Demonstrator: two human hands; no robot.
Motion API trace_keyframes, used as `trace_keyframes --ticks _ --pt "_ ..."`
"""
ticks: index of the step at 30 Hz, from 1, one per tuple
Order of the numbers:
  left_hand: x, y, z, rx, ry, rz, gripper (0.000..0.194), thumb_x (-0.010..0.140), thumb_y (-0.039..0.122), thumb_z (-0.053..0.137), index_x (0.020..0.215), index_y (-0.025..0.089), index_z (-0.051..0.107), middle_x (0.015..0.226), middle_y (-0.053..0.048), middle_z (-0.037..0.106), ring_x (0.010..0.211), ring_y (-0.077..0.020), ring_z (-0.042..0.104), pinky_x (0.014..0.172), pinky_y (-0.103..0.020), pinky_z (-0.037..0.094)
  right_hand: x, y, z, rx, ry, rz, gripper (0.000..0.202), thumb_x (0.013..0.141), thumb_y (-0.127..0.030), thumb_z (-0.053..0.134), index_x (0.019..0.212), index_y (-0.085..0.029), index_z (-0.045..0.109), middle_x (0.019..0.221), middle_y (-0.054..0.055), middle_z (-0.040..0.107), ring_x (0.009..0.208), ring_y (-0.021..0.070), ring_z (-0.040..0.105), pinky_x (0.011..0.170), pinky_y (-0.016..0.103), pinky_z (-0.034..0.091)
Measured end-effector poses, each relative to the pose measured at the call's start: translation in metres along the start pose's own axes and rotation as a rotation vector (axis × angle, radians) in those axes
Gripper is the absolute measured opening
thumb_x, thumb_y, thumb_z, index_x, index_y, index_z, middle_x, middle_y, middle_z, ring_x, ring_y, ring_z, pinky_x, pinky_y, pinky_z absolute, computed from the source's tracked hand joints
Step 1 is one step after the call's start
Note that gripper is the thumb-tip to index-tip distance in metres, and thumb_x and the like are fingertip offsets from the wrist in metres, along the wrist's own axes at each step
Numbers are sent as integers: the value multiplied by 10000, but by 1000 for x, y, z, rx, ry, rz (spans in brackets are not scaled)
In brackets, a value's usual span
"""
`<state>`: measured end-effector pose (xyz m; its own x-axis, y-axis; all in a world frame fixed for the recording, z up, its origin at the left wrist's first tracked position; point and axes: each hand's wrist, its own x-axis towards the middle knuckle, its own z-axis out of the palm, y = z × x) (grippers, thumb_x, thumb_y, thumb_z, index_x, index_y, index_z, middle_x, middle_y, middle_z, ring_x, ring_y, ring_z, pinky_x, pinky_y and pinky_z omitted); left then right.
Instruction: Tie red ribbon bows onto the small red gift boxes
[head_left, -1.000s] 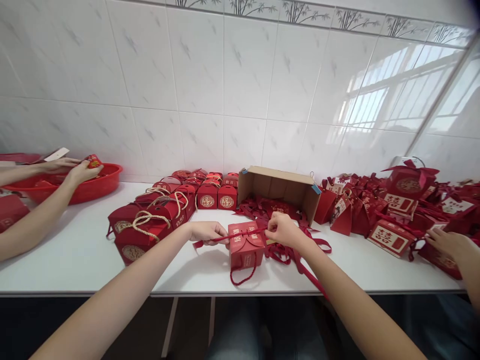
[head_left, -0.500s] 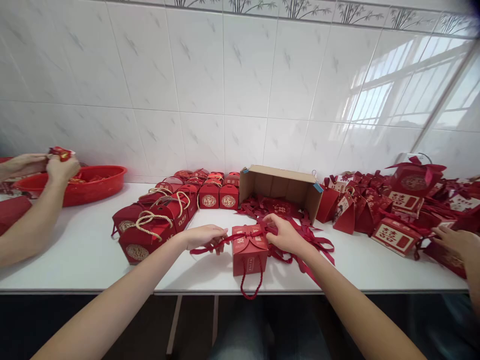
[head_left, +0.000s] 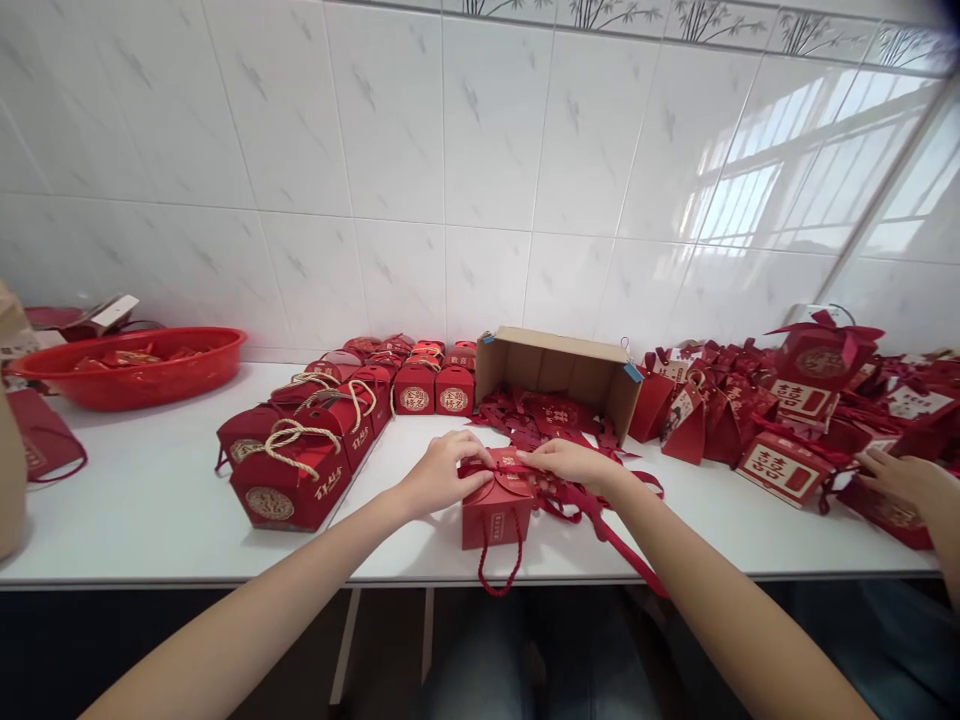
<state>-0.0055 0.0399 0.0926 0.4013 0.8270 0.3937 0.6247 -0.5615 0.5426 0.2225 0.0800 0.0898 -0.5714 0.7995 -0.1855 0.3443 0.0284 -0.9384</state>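
Note:
A small red gift box (head_left: 496,520) stands upright near the table's front edge, a twisted red cord handle hanging from its front. My left hand (head_left: 448,474) is at the top left of the box, thumb and fingers closed on the red ribbon. From the right, my right hand (head_left: 564,464) pinches ribbon at the top of the same box. The knot between the fingertips is partly hidden. Loose red ribbons (head_left: 600,510) lie beside the box on the right.
An open cardboard box (head_left: 559,350) with ribbons lies behind. Red boxes with rope handles (head_left: 296,480) stand left, beyond them a red basin (head_left: 150,385). Many red boxes (head_left: 787,468) crowd the right, where another person's hand (head_left: 904,485) rests.
My left hand has moved right from the outstretched ribbon end onto the box top, and both hands are now close together. The other person's hands at the basin have left the view.

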Motion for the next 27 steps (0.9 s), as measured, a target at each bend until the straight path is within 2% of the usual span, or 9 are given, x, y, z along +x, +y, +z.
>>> trace_keyframes --ticks 4,8,11,15,18,21,24,27 --pt "-1 -1 1 34 -5 8 107 763 251 630 816 221 718 863 -46 684 879 -218 594 856 -366 431 -2 -2 -5 237 -69 -57 344 699 -451 746 620 -140 622 581 -4 591 520 80 491 576 231 402" --pt "-1 0 2 45 18 -8 99 764 253 633 805 221 717 873 -43 704 895 -222 607 871 -373 435 -5 -5 -5 432 -58 -106 266 686 -382 772 739 -152 648 694 -2 617 645 99 575 691 255 457" --pt "0 4 4 45 59 -27 128 745 320 666 800 211 700 882 -45 705 870 -220 618 839 -359 454 -8 -7 -1 521 -40 -128 268 674 -339 787 838 -163 668 747 3 635 658 101 594 698 264 474" --pt "6 10 12 32 148 -56 221 742 400 661 859 213 664 821 -27 700 732 -185 623 717 -310 474 -7 -6 8 549 -17 -143 376 659 -284 796 1000 -178 676 837 37 687 676 105 616 690 256 490" --pt "13 13 15 28 228 -82 134 798 317 566 811 207 643 771 -21 689 693 -168 616 690 -296 465 -2 -1 15 485 68 -175 364 648 -297 792 971 -178 675 806 52 706 668 114 614 576 218 459" --pt "16 16 14 15 281 -100 110 793 255 532 749 202 617 740 -17 676 710 -167 613 702 -296 460 5 5 24 421 135 -189 375 627 -304 798 962 -180 684 758 55 713 663 135 621 507 209 420" --pt "13 17 10 -19 272 -104 108 783 269 540 719 207 600 737 -7 663 719 -162 604 693 -286 463 10 6 35 366 184 -196 340 618 -330 793 901 -156 724 719 57 709 647 147 622 543 233 437" --pt "6 10 7 -55 280 -142 91 768 295 563 792 212 590 868 -18 664 843 -178 605 729 -289 468 13 4 47 333 274 -237 289 630 -397 765 759 -140 731 711 48 700 659 148 616 624 260 453"
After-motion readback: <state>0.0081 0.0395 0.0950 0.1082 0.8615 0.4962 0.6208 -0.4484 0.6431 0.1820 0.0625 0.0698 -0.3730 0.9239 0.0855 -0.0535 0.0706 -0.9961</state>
